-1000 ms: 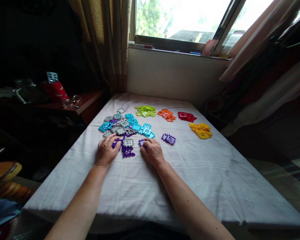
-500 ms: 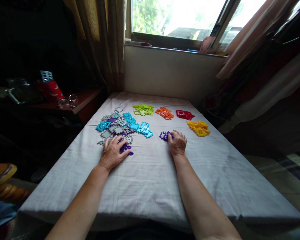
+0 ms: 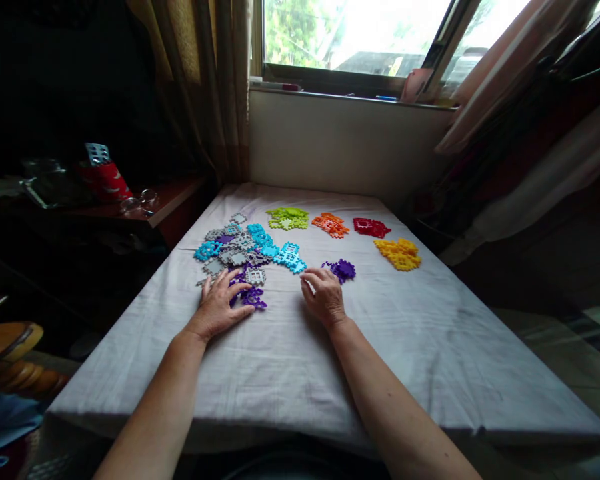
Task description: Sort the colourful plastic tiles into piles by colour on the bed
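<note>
My left hand (image 3: 221,305) lies with spread fingers at the near edge of a mixed heap of grey interlocking pieces (image 3: 237,257), touching purple pieces (image 3: 253,297) there. Blue pieces (image 3: 290,257) reach out from the heap's right side. Over the cloth between the heap and a small purple pile (image 3: 344,269) is my right hand (image 3: 323,293), its fingers bent and apart, with nothing visible in them. The purple pile sits just beyond its knuckles.
Sorted piles lie farther back: lime green (image 3: 288,218), orange (image 3: 330,225), red (image 3: 371,227) and yellow (image 3: 399,254). A cloth (image 3: 290,373) covers the table. At left, a dark side table (image 3: 175,199) holds glasses (image 3: 140,202) and a red container (image 3: 111,183).
My right hand has let go of the purple pieces and moved left, leaving them in a pile. My left hand has stayed by the heap, shifting slightly left.
</note>
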A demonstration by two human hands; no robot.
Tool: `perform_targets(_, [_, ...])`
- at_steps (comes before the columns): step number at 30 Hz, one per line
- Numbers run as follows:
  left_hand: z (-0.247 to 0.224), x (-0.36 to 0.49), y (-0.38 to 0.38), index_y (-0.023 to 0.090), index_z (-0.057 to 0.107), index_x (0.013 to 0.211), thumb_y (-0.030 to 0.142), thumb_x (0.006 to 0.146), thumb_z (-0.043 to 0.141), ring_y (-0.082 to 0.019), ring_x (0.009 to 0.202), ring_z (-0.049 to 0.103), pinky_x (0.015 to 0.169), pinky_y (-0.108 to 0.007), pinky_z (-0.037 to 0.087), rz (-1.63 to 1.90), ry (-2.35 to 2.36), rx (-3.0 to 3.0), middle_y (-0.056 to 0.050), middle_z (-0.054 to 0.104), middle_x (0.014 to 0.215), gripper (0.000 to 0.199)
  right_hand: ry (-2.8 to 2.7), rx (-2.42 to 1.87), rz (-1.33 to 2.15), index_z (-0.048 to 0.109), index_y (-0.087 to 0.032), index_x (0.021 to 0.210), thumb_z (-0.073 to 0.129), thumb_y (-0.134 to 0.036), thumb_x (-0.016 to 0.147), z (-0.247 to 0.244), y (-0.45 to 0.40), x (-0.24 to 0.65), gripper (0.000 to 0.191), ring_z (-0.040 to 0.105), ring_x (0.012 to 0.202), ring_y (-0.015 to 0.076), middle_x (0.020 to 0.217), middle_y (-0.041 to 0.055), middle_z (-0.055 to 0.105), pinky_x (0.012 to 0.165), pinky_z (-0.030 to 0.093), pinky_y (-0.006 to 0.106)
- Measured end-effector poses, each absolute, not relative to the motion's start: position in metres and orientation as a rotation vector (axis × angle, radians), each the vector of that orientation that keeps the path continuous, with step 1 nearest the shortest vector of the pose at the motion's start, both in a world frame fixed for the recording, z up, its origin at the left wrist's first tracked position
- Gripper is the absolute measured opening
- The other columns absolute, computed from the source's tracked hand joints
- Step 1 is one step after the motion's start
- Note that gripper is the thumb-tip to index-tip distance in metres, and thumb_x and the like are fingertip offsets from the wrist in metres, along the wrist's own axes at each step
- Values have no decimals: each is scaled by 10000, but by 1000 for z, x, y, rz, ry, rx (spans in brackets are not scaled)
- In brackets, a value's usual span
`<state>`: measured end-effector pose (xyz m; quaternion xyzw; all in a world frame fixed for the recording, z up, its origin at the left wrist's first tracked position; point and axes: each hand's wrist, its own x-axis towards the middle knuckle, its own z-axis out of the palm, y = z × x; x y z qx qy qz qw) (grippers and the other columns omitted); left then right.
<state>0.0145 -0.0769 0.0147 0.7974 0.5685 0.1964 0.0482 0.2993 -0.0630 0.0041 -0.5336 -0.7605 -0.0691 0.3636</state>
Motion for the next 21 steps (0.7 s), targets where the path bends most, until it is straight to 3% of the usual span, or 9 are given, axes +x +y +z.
perform_targets(8, [10,27,-75,294,695,1130,591,846,622,-348,1420,421,1175,-663,201,664,1668,2457,-92,595,1424,417,-2325,-1250,39,742,-237,1074,689,-467,884,12,-79,258,303,611,971,223,1045,76,732,874,455,353])
perform_targets(17, [9,28,-75,308,697,1126,604,843,615,-338,1410,436,1181,-645,206,679,1630,2498,-81,612,1404,418,-2374,-1242,88,759,-248,1012,643,-414,933,15,-80,249,217,625,929,197,1013,51,747,840,441,328])
perform_targets(21, [9,28,-75,304,651,1244,574,846,619,-329,1418,431,1190,-633,204,678,1656,2476,-84,603,1419,482,-2257,-1265,36,758,-252,954,618,-344,950,11,-74,258,168,634,905,184,972,43,745,838,436,313])
